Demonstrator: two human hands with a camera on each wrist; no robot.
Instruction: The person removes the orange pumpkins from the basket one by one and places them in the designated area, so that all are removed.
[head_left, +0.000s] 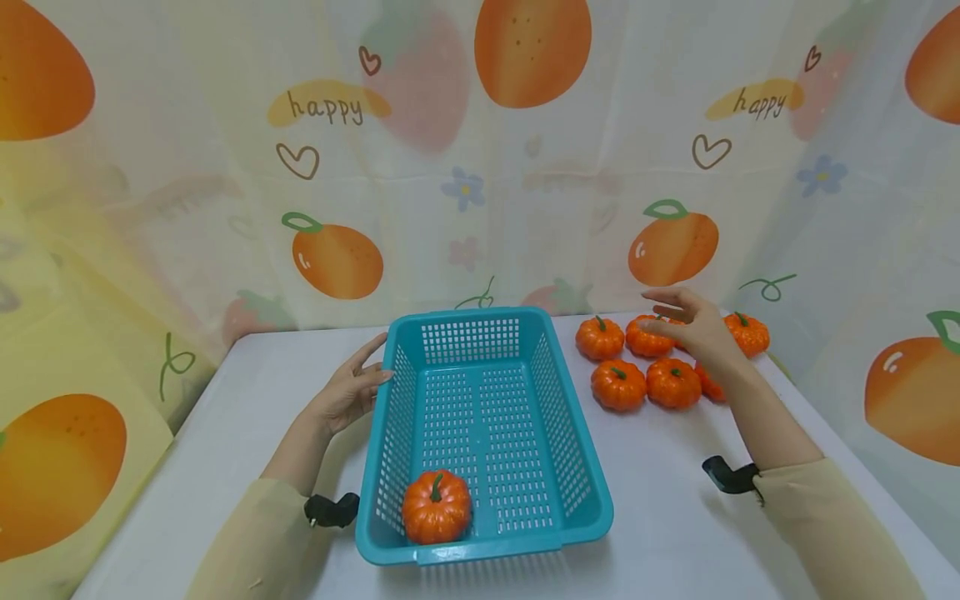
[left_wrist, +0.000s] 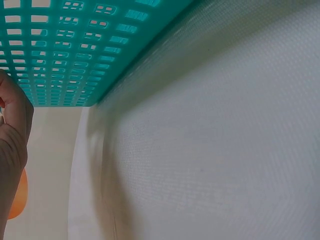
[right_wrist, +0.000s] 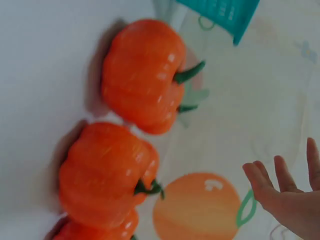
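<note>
A small orange pumpkin (head_left: 437, 507) with a green stem sits in the near left corner of a teal plastic basket (head_left: 585, 508). At the basket's left side is my left hand (head_left: 352, 392), its extended fingers and thumb right at the rim; part of this hand shows beside the perforated wall (left_wrist: 65, 55) in the left wrist view. My right hand (head_left: 693, 329) hovers over a group of pumpkins at the right, fingers spread and holding nothing. Among them, a front pumpkin (head_left: 618, 386) and its neighbour (head_left: 673, 383) show large in the right wrist view; the hand partly hides others.
A white-covered table (head_left: 660, 517) bears the basket and pumpkins. Behind it hangs a fruit-print curtain (head_left: 465, 242), close to the table's far edge. More pumpkins stand at the back, such as one at the left (head_left: 600, 337) and one at the right (head_left: 747, 335).
</note>
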